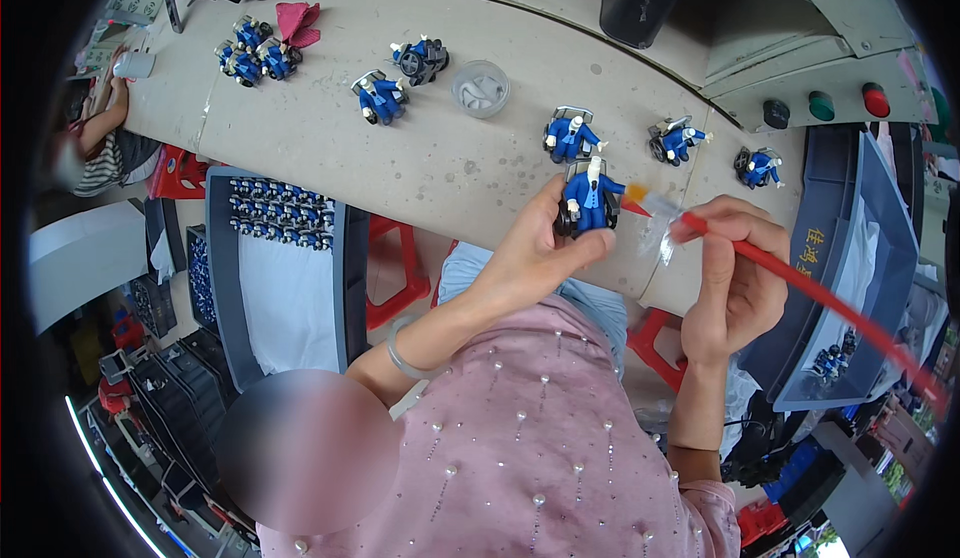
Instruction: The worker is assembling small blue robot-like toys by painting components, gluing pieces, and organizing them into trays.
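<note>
My left hand (545,243) is closed around a small toy figure in a blue suit (590,198), seated in a dark wheelchair, and holds it upright above the table's near edge. In my right hand (738,273) is a paintbrush (800,280) with a long red handle, pinched between thumb and fingers. The brush's yellowish bristles (636,193) are close beside the figure's arm; I cannot tell whether they touch. Just beyond the held figure sits a similar seated figure (571,138). A clear cup (480,90) with whitish contents stands farther left.
More blue figures (380,98) stand along the pale table (330,88), with a cluster (250,53) by a crumpled red cloth (298,24). Grey bins (357,288) flank me; the left one holds rows of figures. Buttons (821,106) line a panel at right. Another person's arm (108,118) shows far left.
</note>
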The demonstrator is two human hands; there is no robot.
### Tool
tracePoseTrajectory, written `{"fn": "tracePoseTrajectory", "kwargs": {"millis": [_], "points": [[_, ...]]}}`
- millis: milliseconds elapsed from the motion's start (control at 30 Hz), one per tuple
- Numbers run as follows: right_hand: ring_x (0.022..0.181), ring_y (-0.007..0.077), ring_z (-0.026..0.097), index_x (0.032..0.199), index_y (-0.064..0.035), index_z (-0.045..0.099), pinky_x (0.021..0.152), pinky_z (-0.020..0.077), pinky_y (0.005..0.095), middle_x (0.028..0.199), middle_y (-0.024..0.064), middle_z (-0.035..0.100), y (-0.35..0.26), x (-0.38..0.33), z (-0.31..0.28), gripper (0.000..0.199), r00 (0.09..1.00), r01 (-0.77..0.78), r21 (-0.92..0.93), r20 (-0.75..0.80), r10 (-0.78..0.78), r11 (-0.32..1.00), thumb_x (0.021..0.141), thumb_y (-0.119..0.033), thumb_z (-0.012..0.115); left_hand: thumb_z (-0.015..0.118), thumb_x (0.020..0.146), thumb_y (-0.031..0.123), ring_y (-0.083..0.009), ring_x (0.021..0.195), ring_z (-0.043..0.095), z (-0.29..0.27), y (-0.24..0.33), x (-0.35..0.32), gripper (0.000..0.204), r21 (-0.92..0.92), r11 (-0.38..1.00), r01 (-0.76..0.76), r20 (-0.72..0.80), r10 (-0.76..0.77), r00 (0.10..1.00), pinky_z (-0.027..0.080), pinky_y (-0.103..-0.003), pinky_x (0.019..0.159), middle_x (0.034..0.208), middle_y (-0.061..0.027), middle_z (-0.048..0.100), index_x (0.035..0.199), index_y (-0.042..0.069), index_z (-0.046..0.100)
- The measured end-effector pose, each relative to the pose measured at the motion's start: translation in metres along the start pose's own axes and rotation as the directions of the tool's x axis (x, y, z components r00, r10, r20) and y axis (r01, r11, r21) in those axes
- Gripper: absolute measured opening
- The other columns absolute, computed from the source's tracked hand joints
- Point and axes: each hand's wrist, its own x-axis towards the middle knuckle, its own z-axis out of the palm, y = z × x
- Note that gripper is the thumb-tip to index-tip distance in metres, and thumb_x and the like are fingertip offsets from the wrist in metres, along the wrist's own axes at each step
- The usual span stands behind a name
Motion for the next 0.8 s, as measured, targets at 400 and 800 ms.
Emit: {"fn": "tracePoseTrajectory", "kwargs": {"millis": [400, 800], "points": [[0.074, 0.0180, 0.062, 0.089, 0.0061, 0.061, 0.067, 0.0507, 0.0276, 0.090, 0.0132, 0.063, 0.007, -0.003, -0.001, 0.007, 0.976, -0.162, 0.036, 0.150, 0.155, 0.986, 0.082, 0.004, 0.061, 0.066, 0.085, 0.009, -0.0059, 0.076, 0.052, 0.007, 0.007, -0.001, 0.050, -0.047, 0.997, 0.063, 0.027, -0.062, 0.998, 0.046, -0.020, 0.062, 0.095, -0.0028, 0.051, 0.124, 0.001, 0.037], [0.079, 0.0173, 0.063, 0.092, 0.0053, 0.062, 0.070, 0.0502, 0.0268, 0.087, 0.0112, 0.064, 0.015, 0.007, -0.020, 0.011, 0.997, 0.072, -0.349, 0.025, -0.068, 0.934, 0.081, 0.005, 0.062, 0.066, 0.086, 0.015, -0.0063, 0.071, 0.051, 0.003, 0.007, -0.001, 0.047, -0.106, 0.986, 0.127, 0.100, -0.117, 0.988, 0.044, -0.020, 0.058, 0.089, -0.0025, 0.051, 0.120, 0.002, 0.038]]}}
